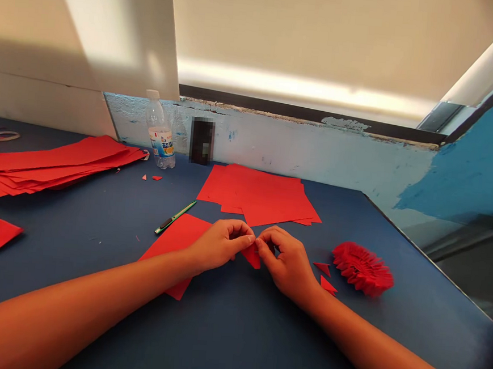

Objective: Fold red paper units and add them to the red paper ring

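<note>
Between my hands, just above the table, is a small folded piece of red paper [251, 257]. My left hand [225, 241] pinches it between thumb and fingertips. From the other side my right hand [283, 257] pinches at its upper edge, thumb and forefinger meeting close to the left thumb. My palms and fingers hide part of the piece. Beneath my left wrist lies a flat red sheet [183, 230], with a green utility knife [174, 217] by its upper left side. Two small folded red triangles [327, 285] rest right of my right hand.
A round pleated red paper piece [363, 269] sits at the right. Red sheets [267, 194] are stacked at the back, and long red strips [52, 163] lie left. A plastic bottle [161, 135] and a blurred-out dark object [201, 141] stand by the wall. Tape [0, 136] is far left.
</note>
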A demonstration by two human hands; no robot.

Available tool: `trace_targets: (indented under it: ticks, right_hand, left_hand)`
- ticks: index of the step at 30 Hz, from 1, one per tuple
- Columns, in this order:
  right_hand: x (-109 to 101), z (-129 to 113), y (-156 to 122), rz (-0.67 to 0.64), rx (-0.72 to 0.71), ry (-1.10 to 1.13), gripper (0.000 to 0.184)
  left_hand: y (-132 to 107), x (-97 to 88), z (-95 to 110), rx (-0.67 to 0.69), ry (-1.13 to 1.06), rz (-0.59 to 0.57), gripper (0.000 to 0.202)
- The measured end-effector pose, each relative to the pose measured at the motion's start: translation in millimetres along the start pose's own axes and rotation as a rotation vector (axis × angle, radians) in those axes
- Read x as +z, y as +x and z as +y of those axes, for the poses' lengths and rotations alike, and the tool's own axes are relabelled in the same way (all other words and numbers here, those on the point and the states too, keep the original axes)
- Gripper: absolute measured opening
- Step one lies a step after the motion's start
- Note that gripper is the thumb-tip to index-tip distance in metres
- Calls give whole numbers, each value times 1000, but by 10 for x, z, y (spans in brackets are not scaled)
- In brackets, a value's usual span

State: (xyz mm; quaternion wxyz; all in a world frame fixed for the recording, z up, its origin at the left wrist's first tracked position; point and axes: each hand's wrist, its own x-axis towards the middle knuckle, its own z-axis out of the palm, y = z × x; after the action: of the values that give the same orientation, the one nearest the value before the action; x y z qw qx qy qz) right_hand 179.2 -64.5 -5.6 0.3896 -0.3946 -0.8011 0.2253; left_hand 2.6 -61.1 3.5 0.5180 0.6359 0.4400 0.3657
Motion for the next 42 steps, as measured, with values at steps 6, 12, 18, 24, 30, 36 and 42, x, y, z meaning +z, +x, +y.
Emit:
trace_targets:
  ticks: [6, 12, 18, 24, 30, 36, 42]
  right_hand:
    - [3, -1, -12, 24, 15, 20, 12]
    - [31, 8, -11, 4, 168, 199, 37]
    - [46, 29, 0, 13, 216, 373, 41]
    - [65, 144, 51, 175, 256, 597, 39]
    - [34, 170, 73, 231, 296, 657, 47]
    - [47, 168, 45, 161, 304, 698, 41]
    - [45, 156, 39, 144, 298, 639, 29]
  left_hand:
    - [-8, -30, 12, 27, -14, -8, 25]
    - [-5, 21, -28, -19, -171, 164, 28]
    - [15, 44, -86, -14, -239, 241, 27]
    - [10, 50, -36, -81, -349, 190, 26]
    - [1, 34, 7, -180, -368, 160, 19]
    - [-28, 25, 4, -106, -256, 55, 26]
    - [-59, 45, 8, -41, -185, 36, 23]
